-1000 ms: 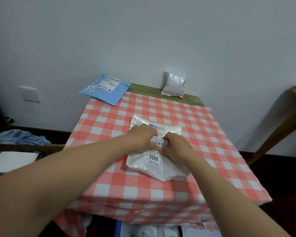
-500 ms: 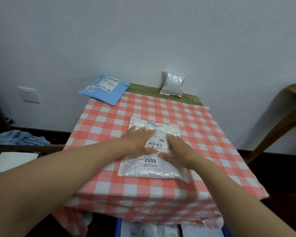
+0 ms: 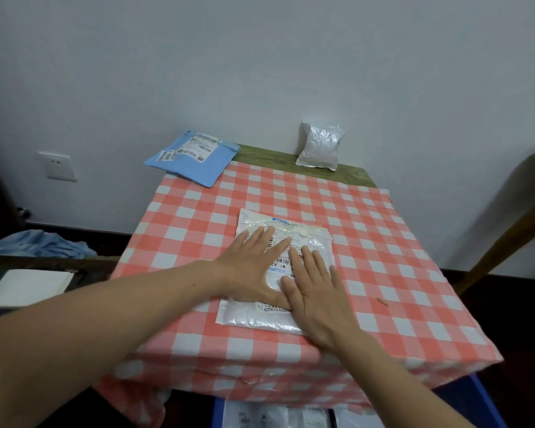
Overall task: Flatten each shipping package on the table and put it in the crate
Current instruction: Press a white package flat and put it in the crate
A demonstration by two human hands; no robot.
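A white plastic shipping package [image 3: 312,239] with a barcode label lies flat on the red-and-white checked tablecloth [image 3: 383,257], near the table's front. My left hand [image 3: 254,267] and my right hand [image 3: 318,291] both rest palm-down on it, fingers spread, thumbs nearly touching. A blue mailer [image 3: 195,157] lies at the table's far left corner, overhanging the edge. A silvery puffy package [image 3: 320,146] leans against the wall at the far edge. Below the table's front edge, a blue crate [image 3: 473,396] shows white packages inside.
A small brown scrap [image 3: 382,301] lies on the cloth to the right. A wooden chair part [image 3: 507,236] stands at the right. Blue cloth [image 3: 34,247] and a white board [image 3: 28,287] sit at the left, below a wall socket [image 3: 57,165].
My hands went from curled fingers bunching the white package to flat open palms pressing it. The package has spread out flat on the cloth.
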